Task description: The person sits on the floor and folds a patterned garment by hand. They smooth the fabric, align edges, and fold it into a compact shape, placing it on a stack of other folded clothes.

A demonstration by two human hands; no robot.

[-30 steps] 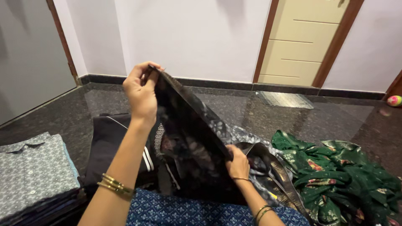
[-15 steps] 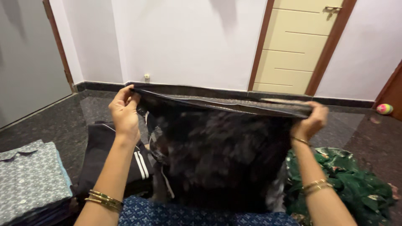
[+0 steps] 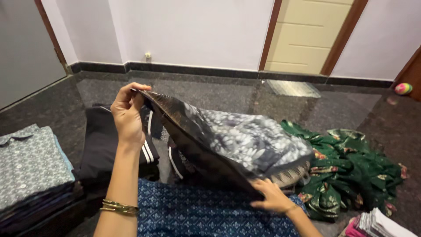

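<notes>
While left hand [image 3: 127,115] lifts corner, right hand [image 3: 272,196] pins glossy floral cloth [image 3: 237,140].

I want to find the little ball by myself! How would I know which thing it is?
Look at the cream door in the back wall, then along the dark floor to the far right edge. The small ball sits there alone, round and striped pink, green and yellow, unlike the flat clothes.
</notes>
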